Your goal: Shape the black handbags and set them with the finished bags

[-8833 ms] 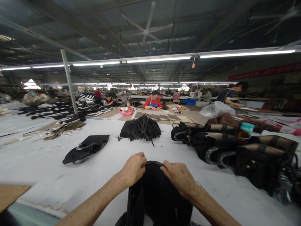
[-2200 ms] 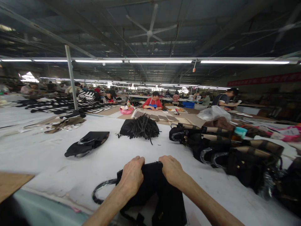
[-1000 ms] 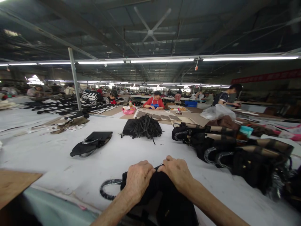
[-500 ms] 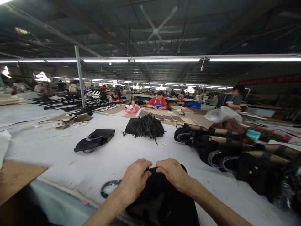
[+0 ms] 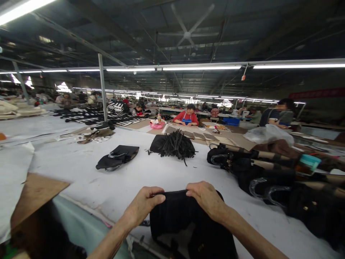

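A black bag (image 5: 175, 216) is held up at the near edge of the white-covered table (image 5: 118, 187). My left hand (image 5: 144, 205) pinches the left end of its top edge between thumb and fingers. Farther right along the same edge, my right hand (image 5: 206, 198) is closed on it too. Between the two hands a stretch of the edge shows, fairly straight. The lower part of the bag is dark and partly cut off by the frame. Beyond it lie a flat black bag (image 5: 121, 155) with a plastic-wrapped handle and a heap of black strips (image 5: 176, 144).
A row of black bags (image 5: 269, 183) with wrapped handles lines the right side, near a turquoise-lidded container (image 5: 309, 163). Brown sheet material (image 5: 40, 194) lies at the left edge. Fabric scraps (image 5: 97, 136) and a pink basket (image 5: 157, 124) are farther off. A person in red (image 5: 185, 117) sits opposite.
My left hand has moved left along the bag's top edge, widening the gap between my hands. The wrapped handle at the left is now mostly hidden. The view has turned slightly left.
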The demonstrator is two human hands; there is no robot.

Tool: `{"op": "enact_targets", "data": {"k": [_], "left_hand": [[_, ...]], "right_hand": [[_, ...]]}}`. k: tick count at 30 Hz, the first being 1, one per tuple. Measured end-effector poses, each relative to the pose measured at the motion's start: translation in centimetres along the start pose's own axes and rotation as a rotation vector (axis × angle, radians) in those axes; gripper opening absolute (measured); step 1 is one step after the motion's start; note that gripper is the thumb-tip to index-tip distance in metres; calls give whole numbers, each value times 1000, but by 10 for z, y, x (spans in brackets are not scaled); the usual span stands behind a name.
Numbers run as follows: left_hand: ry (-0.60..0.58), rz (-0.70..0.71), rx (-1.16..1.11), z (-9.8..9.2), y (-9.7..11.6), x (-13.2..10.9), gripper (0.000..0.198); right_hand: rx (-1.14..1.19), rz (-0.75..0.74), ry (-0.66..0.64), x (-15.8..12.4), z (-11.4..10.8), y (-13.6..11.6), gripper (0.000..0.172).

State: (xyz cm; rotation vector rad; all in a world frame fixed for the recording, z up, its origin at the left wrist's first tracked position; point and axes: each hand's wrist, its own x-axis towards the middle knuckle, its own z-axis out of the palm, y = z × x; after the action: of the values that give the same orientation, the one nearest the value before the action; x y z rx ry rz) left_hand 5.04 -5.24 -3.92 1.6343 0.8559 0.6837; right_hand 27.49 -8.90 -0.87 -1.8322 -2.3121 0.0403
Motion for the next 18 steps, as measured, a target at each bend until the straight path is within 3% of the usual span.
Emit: {"op": "enact_targets", "data": {"k": [13, 18], "left_hand": [[216, -146, -157, 12, 4, 8, 22], [227, -33, -50, 18, 1, 5, 18]], "right_hand": [[62, -46, 22, 2, -1, -6, 24], [-2, -125, -36, 11, -4, -27, 30]]}}
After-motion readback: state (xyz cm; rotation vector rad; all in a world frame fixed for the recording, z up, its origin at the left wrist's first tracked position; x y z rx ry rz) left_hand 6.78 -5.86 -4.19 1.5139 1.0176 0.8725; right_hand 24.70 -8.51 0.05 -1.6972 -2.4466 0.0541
